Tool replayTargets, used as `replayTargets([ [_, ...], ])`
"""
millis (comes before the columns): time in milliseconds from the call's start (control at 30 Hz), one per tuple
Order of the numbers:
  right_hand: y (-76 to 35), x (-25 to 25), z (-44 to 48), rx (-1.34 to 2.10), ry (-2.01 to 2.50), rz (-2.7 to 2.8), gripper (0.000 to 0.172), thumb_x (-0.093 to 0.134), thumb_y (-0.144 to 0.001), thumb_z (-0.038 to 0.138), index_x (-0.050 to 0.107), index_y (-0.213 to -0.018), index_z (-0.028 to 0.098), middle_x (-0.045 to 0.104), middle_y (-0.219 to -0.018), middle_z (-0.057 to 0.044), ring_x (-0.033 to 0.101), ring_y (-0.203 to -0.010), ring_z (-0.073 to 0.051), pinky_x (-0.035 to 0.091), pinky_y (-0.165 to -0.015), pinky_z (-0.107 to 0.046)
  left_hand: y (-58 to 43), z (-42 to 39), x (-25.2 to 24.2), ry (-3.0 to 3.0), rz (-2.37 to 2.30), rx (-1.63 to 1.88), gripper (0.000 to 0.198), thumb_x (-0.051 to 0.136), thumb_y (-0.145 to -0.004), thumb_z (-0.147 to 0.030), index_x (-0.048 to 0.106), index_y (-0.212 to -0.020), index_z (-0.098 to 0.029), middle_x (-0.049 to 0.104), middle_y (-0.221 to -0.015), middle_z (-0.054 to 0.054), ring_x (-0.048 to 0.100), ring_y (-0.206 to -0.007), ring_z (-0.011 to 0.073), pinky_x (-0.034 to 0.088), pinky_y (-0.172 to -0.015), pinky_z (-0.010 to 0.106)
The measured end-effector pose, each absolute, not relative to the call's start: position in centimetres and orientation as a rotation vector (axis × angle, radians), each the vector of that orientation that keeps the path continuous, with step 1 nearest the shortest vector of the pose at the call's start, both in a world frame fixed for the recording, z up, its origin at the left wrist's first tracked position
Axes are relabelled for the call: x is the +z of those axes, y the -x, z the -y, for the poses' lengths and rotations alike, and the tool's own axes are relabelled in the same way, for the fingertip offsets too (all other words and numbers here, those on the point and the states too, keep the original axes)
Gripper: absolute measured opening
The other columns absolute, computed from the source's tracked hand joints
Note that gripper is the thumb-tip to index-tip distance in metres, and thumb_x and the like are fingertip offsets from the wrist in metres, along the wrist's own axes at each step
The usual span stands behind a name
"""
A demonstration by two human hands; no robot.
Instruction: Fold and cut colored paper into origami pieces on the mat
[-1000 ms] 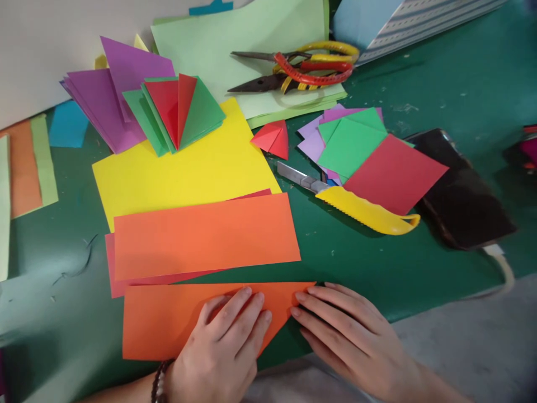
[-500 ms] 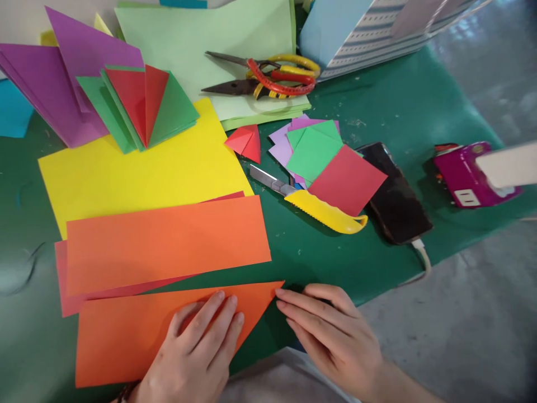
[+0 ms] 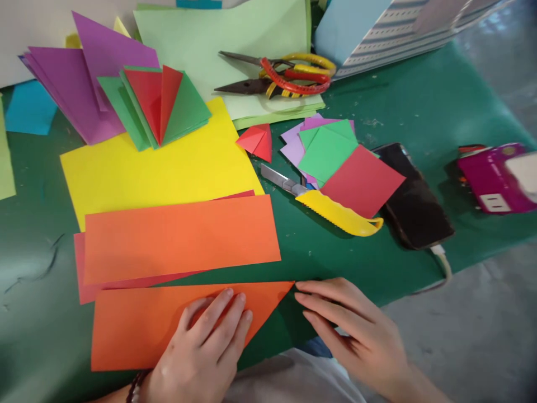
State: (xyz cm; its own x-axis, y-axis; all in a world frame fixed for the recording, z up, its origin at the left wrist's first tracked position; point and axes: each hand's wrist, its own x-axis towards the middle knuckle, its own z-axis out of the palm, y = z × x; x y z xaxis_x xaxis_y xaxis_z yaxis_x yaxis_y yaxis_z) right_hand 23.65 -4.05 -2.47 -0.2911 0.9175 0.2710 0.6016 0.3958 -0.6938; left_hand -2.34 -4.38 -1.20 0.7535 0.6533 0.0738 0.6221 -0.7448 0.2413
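Note:
An orange paper strip (image 3: pixel 130 324) lies near the table's front edge, its right end slanting to a pointed corner. My left hand (image 3: pixel 205 347) rests on top of it with fingers spread a little, pressing it down. Beside the pointed tip, my right hand (image 3: pixel 356 330) has its fingers stretched out, fingertips at or just off the corner, holding nothing. Another orange strip (image 3: pixel 180 238) lies just beyond, over a red sheet (image 3: pixel 79 268) and the lower edge of a yellow sheet (image 3: pixel 159 173).
A yellow-handled cutter (image 3: pixel 339 212) lies by small paper squares (image 3: pixel 363 182) and a phone (image 3: pixel 415 201) with a cable. Pliers and scissors (image 3: pixel 289 78) sit on pale green sheets (image 3: pixel 180 33). Folded purple (image 3: pixel 71 89) and green papers (image 3: pixel 184 112) stand at back left; a magenta object (image 3: pixel 490 173) is right.
The view has shifted, so the scene appears farther right. My right fingertips are slightly farther from the orange corner. My left hand stays on the strip.

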Motion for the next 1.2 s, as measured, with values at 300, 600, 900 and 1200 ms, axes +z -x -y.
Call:
replayTargets([
  [300, -23.1, -1.9, 1.9, 0.623, 1.526, 2.086, 0.014, 0.058, -0.090, 0.027, 0.069, -0.098, 0.026, 0.067, -0.086, -0.004, 0.067, -0.073, -0.015, 0.057, -0.063, -0.025, 2.4, 4.2, -0.6, -2.701, -1.015, 0.273, 0.031, 0.044, -0.092, -0.017, 0.066, -0.115, -0.016, 0.063, -0.125, 0.005, 0.048, -0.121, 0.0249, 0.033, -0.099, 0.040],
  [600, -22.9, -0.7, 0.3, 0.891, 1.683, 2.029, 0.012, 0.055, -0.091, 0.028, 0.067, -0.088, 0.025, 0.064, -0.078, 0.000, 0.061, -0.057, -0.010, 0.049, -0.049, -0.019, 2.7, 4.6, -1.5, -2.703, -1.026, 0.244, 0.032, 0.044, -0.093, -0.020, 0.065, -0.118, -0.019, 0.059, -0.131, 0.004, 0.047, -0.124, 0.0253, 0.028, -0.106, 0.042],
  [900, -22.4, -0.9, 0.6, 0.872, 1.706, 2.038, 0.013, 0.052, -0.091, 0.020, 0.061, -0.082, 0.023, 0.060, -0.076, 0.000, 0.059, -0.060, -0.009, 0.043, -0.048, -0.019, 2.8, 4.5, -1.4, -2.698, -1.002, 0.255, 0.033, 0.043, -0.094, -0.020, 0.064, -0.119, -0.017, 0.059, -0.132, 0.006, 0.045, -0.126, 0.0265, 0.028, -0.105, 0.043],
  [1200, -23.3, -1.2, 1.1, 0.829, 1.719, 1.984, 0.011, 0.050, -0.092, 0.025, 0.060, -0.096, 0.024, 0.062, -0.078, 0.000, 0.056, -0.056, -0.010, 0.045, -0.049, -0.020, 2.7, 4.8, -1.6, -2.740, -0.997, 0.183, 0.033, 0.043, -0.093, -0.019, 0.063, -0.120, -0.017, 0.057, -0.133, 0.007, 0.042, -0.126, 0.0288, 0.029, -0.099, 0.046],
])
